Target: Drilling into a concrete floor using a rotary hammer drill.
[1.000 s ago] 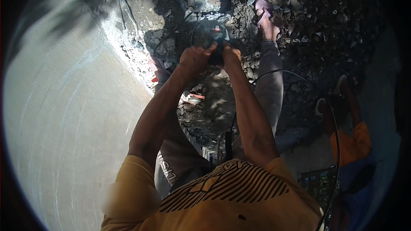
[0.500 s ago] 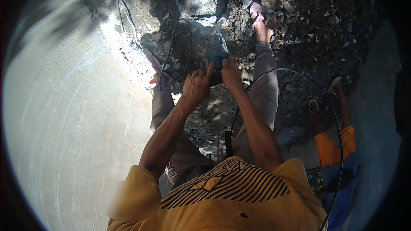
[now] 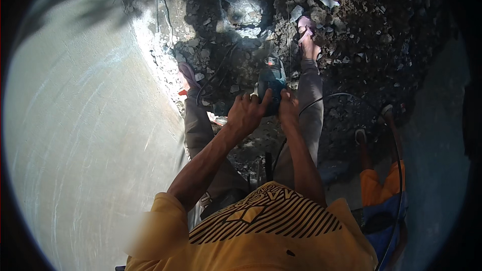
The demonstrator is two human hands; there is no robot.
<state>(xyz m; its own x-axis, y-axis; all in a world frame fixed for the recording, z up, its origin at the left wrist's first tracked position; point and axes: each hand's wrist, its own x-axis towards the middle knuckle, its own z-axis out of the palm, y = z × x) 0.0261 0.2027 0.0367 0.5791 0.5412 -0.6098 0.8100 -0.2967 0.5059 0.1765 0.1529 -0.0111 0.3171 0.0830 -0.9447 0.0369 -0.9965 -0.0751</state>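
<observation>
Teal power tool (image 3: 271, 81) gripped by left hand (image 3: 247, 114) and right hand (image 3: 288, 106) above broken rubble (image 3: 351, 35).

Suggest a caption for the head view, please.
Both hands, left hand and right hand, grip a teal power tool over broken rubble.

You see 1 teal power tool (image 3: 271, 81) | 2 of your own hands on it: left hand (image 3: 245, 114), right hand (image 3: 288, 106) | 2 pink sandals: one (image 3: 188, 75), other (image 3: 306, 24) | 1 black cable (image 3: 351, 98) | 1 other person (image 3: 379, 190) at right | 1 pale concrete slab (image 3: 85, 135).
</observation>
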